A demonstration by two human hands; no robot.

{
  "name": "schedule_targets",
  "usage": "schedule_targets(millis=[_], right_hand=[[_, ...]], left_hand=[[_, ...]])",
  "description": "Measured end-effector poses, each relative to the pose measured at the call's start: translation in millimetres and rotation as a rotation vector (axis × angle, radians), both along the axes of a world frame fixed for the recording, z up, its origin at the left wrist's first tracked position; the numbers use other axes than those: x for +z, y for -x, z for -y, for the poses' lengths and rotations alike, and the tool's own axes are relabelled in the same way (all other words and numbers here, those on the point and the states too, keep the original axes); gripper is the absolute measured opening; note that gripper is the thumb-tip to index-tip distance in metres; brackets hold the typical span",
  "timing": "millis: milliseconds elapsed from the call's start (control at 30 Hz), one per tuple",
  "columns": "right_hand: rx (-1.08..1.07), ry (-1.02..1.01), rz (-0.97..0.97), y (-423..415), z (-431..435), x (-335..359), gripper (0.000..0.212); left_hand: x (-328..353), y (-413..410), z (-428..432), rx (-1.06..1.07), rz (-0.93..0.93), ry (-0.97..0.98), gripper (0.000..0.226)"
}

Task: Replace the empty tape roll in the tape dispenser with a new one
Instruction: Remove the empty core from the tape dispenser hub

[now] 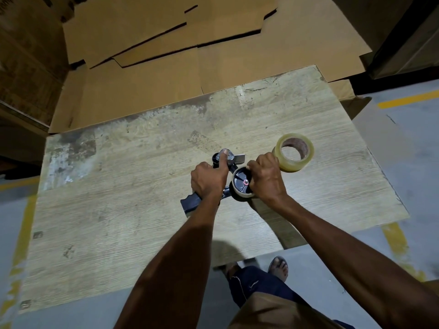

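Observation:
A black tape dispenser [190, 204] lies on the worn wooden table [142, 186], its handle pointing toward me at the lower left. My left hand [207, 180] grips the dispenser body, thumb stretched forward onto the metal blade end [236, 158]. The nearly empty roll [242, 185] sits on the dispenser's black hub. My right hand [267, 178] curls round that roll from the right side. A full roll of clear tape [294, 154] stands flat on the table just beyond my right hand.
Flattened cardboard sheets [190, 55] lie stacked behind the table. Stacked boxes [26, 67] rise at the far left. The grey floor has yellow lines [408, 99]. My sandalled foot [279, 267] shows below the table's near edge.

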State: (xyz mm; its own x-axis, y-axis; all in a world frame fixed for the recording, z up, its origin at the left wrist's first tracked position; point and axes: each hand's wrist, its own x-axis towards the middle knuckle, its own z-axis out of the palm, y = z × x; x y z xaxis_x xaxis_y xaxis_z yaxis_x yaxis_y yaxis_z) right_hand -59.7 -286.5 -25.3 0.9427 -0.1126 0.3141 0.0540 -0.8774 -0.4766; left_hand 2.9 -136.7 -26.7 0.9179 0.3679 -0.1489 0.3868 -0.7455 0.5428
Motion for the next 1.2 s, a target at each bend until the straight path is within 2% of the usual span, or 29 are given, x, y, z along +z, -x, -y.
schedule_targets(millis=[67,133,333,433,567,733,800,967,1067,1200], right_hand=[[0.022,-0.019,0.065,0.6,2.4,7.7,0.014],[0.022,-0.051,0.095,1.5,5.9,15.6,0.017],[-0.08,-0.171,-0.124,24.5,5.0,4.1,0.031],[-0.028,-0.116,-0.153,9.6,2.1,5.7,0.03],[0.176,0.039,-0.294,-22.5,0.1,21.5,0.039],[0.34,0.144,-0.381,-32.3,0.4,36.5,0.032],[0.297,0.184,-0.351,-31.0,2.0,31.0,0.031],[0.097,0.044,-0.241,-16.6,-1.4,7.8,0.042],[0.008,-0.019,-0.146,-12.7,-5.5,1.2,0.041],[-0.059,-0.091,-0.125,-4.3,-7.0,-4.0,0.046]], left_hand=[[0.2,0.0,-1.4,0.006,-0.001,0.009,0.082],[0.2,-0.1,-2.0,0.009,-0.003,0.023,0.082],[1.7,-0.3,-1.1,-0.003,-0.022,0.026,0.082],[1.1,0.0,-2.1,-0.009,-0.019,0.032,0.081],[1.4,-0.1,-2.5,-0.009,-0.023,0.044,0.081],[0.8,-1.1,-2.0,-0.011,-0.028,0.025,0.081],[0.2,-1.0,-1.2,0.007,-0.031,0.032,0.082],[-0.6,-1.8,0.3,0.05,-0.042,0.041,0.082],[0.7,-1.4,1.4,0.059,-0.033,0.054,0.082],[-0.2,-2.3,3.2,0.05,-0.016,0.07,0.082]])
